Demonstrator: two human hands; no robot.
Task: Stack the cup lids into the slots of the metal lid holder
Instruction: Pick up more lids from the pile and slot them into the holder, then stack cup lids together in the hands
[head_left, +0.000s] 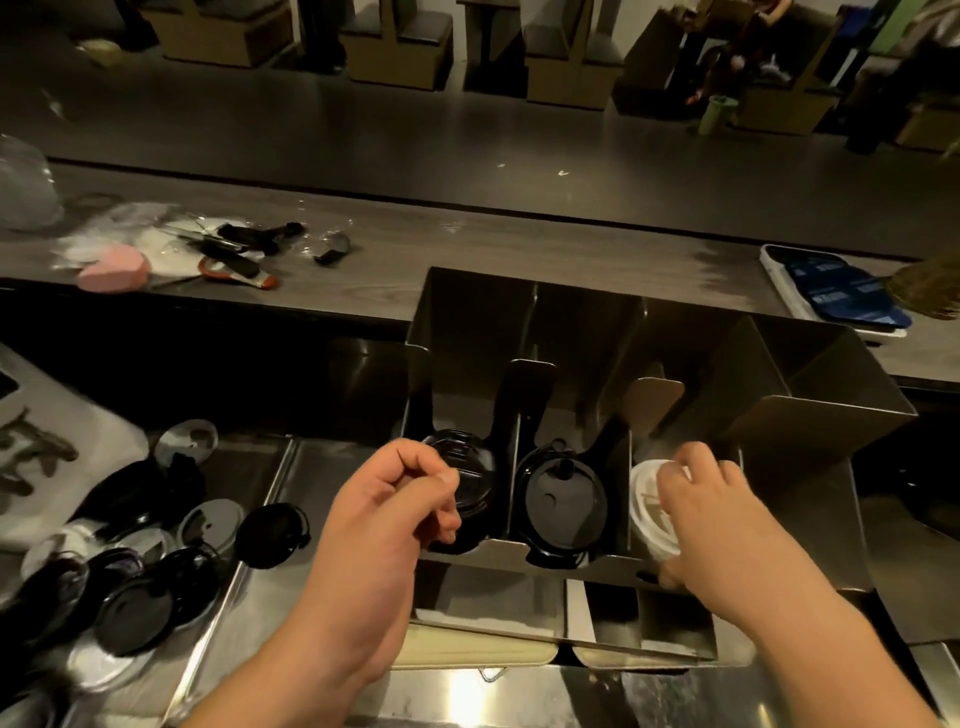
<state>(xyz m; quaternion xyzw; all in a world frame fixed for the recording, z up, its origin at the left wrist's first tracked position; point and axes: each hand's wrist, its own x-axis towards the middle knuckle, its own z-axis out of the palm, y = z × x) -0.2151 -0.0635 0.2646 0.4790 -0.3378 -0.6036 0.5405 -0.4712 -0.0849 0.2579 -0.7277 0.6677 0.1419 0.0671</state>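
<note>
— What were my hands on?

— Your right hand (711, 514) had its fingers curled round a round white plastic lid (647, 501) in a slot of the folded sheet-metal lid holder (571, 322). Your left hand (387, 499) was curled up against a round black plastic lid (467, 467) in the leftmost slot; I couldn't tell whether it pinched it.

— And nearby?

— A black lid with a plug (563, 499) lay in the slot between them. Loose black and clear lids (156, 571) were heaped on the steel counter (311, 478) at your left.

Brushed metal lid holder (810, 415), glossy black plastic lids (563, 499), wood-grain counter (519, 260)
</note>
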